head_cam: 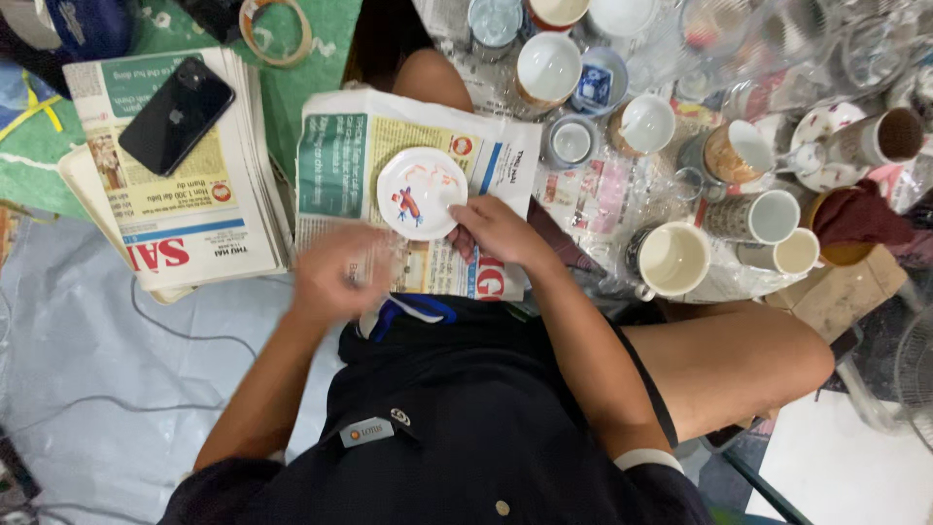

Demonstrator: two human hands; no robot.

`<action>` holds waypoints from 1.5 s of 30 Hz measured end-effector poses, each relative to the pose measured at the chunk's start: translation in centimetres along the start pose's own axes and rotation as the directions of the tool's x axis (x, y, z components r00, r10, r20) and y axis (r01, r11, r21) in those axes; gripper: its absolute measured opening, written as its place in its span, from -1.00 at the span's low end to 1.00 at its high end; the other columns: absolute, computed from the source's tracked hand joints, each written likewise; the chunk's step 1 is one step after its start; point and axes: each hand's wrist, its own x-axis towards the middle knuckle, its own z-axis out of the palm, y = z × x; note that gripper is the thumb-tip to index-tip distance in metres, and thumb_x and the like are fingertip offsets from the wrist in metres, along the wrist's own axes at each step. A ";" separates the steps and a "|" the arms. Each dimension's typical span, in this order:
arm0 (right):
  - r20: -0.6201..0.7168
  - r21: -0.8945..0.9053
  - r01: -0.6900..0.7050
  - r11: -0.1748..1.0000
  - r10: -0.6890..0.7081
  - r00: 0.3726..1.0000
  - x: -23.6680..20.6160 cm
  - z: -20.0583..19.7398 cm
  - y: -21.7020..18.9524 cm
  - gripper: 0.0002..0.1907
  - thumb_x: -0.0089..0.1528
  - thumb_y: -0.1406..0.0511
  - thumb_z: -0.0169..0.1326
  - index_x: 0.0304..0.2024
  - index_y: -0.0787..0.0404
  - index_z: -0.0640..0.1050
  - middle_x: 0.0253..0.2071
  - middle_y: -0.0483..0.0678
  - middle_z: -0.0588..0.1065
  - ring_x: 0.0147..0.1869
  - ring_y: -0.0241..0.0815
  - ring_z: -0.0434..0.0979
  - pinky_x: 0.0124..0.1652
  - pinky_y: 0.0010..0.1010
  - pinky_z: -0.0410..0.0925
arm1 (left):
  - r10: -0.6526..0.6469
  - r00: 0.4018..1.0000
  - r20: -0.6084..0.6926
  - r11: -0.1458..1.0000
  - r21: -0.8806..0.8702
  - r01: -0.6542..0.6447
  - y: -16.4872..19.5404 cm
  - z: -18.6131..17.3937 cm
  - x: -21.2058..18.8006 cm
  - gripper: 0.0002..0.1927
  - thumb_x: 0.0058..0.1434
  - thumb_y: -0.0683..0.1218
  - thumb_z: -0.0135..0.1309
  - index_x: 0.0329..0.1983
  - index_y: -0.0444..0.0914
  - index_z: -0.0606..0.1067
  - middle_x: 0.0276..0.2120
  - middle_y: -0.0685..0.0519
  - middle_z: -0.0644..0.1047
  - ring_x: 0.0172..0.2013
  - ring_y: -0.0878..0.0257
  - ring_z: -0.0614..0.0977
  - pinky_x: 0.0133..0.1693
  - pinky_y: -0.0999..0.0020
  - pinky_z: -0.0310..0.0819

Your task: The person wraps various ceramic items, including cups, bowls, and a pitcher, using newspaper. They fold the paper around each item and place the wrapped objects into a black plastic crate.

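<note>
A small round white saucer (pixel 422 192) lies flat on an open sheet of newspaper (pixel 362 170) spread across the person's lap. Its face shows a red and blue painted figure left of centre and fainter reddish marks toward the far rim. The right hand (pixel 498 231) rests at the saucer's near right edge, fingers curled, fingertips touching the rim. The left hand (pixel 335 277) is blurred, loosely closed over the near edge of the newspaper; whether it grips the sheet cannot be told. To the left, a black phone (pixel 177 114) lies on a stack of newspapers (pixel 190 209). To the right, mugs and cups (pixel 673 259) crowd together on more paper.
</note>
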 end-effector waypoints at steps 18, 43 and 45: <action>-0.128 -0.180 -0.008 0.984 -0.015 0.992 -2.1 1.0 -0.2 -0.55 0.36 0.16 -0.10 -0.42 0.40 0.55 -0.59 -0.02 0.52 -0.60 -0.25 0.51 -0.53 -0.41 0.41 | 0.098 0.923 0.373 0.884 0.392 -0.253 1.1 -0.4 3.6 -0.51 -0.04 -0.19 0.27 0.04 -0.11 0.63 0.30 -0.03 0.46 0.29 0.00 0.44 0.17 0.05 0.39; -0.180 -0.547 0.437 0.714 -0.610 0.772 -8.2 1.0 -2.5 -0.59 0.46 0.21 -0.02 0.32 0.17 0.55 0.46 0.11 0.32 0.56 0.07 0.25 0.45 -0.09 0.16 | -0.033 0.926 0.375 0.886 0.440 -0.146 1.9 2.2 2.1 -0.60 0.30 0.13 0.14 0.05 -0.20 0.62 0.32 -0.06 0.42 0.39 -0.06 0.31 0.29 -0.27 0.12; -0.131 -0.694 0.355 0.626 -0.595 0.793 -8.3 3.2 -3.5 -0.56 0.42 0.19 -0.03 0.33 0.10 0.52 0.50 0.10 0.25 0.60 0.14 0.11 0.44 0.04 0.05 | -0.069 0.918 0.391 0.875 0.465 -0.132 1.6 2.3 2.1 -0.70 0.32 0.09 0.11 -0.10 -0.20 0.65 0.25 -0.10 0.46 0.39 -0.08 0.33 0.30 -0.28 0.12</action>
